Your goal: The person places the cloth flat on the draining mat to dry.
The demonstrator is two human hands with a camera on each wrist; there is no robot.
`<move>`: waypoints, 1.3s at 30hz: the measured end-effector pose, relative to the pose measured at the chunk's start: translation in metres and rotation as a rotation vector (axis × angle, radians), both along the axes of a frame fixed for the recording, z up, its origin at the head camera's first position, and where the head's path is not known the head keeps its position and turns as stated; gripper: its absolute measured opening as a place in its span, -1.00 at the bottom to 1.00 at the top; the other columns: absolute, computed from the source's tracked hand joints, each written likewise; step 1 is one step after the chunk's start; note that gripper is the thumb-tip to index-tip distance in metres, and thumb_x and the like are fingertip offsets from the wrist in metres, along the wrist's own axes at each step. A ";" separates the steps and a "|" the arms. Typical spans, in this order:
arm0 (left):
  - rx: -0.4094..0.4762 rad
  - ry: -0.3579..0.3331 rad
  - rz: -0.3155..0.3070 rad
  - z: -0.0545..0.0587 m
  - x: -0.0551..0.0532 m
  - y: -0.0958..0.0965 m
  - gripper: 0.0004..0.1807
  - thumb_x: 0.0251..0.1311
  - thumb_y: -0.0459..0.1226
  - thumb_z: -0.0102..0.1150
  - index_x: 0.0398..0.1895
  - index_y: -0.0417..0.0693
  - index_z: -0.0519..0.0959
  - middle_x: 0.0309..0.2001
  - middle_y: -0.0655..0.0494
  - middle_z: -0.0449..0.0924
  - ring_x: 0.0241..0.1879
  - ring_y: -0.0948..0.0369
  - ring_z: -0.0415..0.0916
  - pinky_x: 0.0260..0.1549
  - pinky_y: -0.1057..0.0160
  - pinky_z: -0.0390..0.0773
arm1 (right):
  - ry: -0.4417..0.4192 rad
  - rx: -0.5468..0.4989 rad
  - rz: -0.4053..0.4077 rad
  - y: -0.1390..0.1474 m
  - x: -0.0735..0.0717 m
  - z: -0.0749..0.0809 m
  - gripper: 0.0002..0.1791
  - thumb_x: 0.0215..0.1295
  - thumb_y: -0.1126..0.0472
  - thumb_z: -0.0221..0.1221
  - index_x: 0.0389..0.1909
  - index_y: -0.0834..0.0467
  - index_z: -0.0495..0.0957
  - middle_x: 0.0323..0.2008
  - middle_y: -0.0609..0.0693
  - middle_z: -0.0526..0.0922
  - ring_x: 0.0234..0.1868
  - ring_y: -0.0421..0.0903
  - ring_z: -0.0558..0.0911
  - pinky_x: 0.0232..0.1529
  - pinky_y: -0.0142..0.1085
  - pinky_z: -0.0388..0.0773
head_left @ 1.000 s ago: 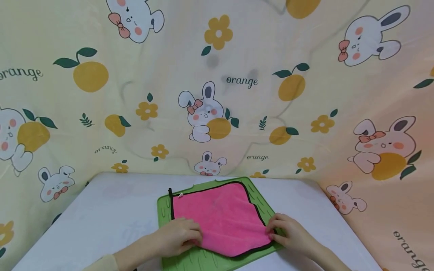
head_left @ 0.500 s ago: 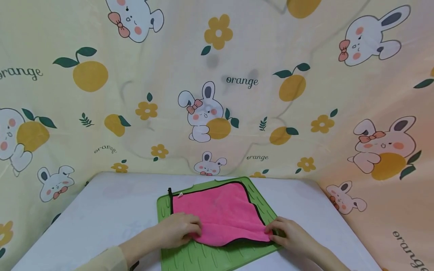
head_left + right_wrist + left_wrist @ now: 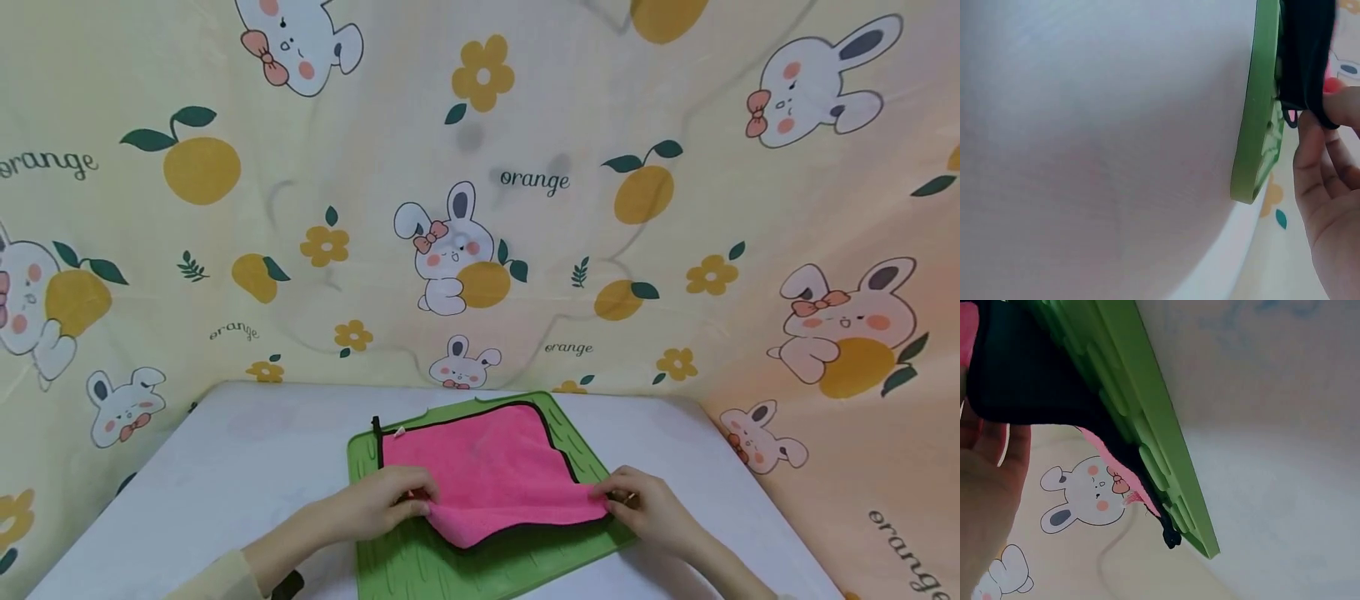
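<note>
A pink cloth (image 3: 480,467) with black edging lies on a green ridged board (image 3: 517,571), its near edge raised off the board. My left hand (image 3: 390,500) pinches the cloth's near left part between thumb and fingers. At the near right corner, my right hand (image 3: 648,508) grips the cloth the same way. The left wrist view shows the cloth's black underside (image 3: 1029,375) lifted over the board's ridges, with the left fingers (image 3: 1016,450) behind it. In the right wrist view the right thumb (image 3: 1342,106) presses the black underside near a small dark loop (image 3: 1290,119).
The board rests on a white table (image 3: 255,467), tilted slightly to the table's edges. A curtain (image 3: 570,267) printed with rabbits and oranges hangs behind and at both sides. A black item (image 3: 288,585) shows beside the left sleeve.
The cloth's near edge has been lifted and drawn away from the board's near side, baring more green. The left hand has moved slightly up with it; the right hand has risen a little.
</note>
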State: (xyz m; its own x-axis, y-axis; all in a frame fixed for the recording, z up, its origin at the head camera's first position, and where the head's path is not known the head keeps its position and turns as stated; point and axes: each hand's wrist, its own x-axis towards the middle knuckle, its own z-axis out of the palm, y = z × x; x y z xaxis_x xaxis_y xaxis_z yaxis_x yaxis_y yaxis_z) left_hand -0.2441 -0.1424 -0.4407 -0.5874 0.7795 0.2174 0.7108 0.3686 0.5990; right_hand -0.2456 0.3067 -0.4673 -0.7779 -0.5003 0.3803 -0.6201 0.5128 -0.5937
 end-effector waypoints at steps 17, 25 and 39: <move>-0.165 0.322 -0.043 -0.019 0.017 0.006 -0.87 0.46 -0.27 0.24 -0.03 0.11 0.67 -0.11 0.35 0.60 -0.10 0.49 0.55 -0.11 0.51 0.56 | -0.137 0.139 -0.008 -0.004 0.000 0.000 -0.83 0.34 0.34 0.34 -0.12 0.05 0.75 -0.10 -0.09 0.62 -0.14 -0.23 0.57 -0.20 -0.36 0.57; -0.102 0.456 -0.060 -0.023 0.014 0.012 -0.75 0.34 -0.44 0.28 -0.13 0.15 0.63 -0.15 0.32 0.56 -0.20 0.46 0.53 -0.14 0.55 0.54 | -0.175 0.138 -0.002 -0.003 0.000 0.000 -0.82 0.34 0.35 0.34 -0.12 0.06 0.74 -0.11 -0.08 0.60 -0.16 -0.27 0.54 -0.22 -0.39 0.56; -0.093 0.367 -0.058 -0.020 0.017 0.001 -0.80 0.33 -0.31 0.37 -0.06 0.18 0.69 -0.03 0.37 0.63 0.01 0.40 0.57 0.02 0.31 0.60 | -0.173 0.126 0.014 -0.004 0.001 0.000 -0.84 0.35 0.33 0.34 -0.10 0.08 0.73 -0.12 -0.06 0.63 -0.26 -0.33 0.47 -0.31 -0.39 0.51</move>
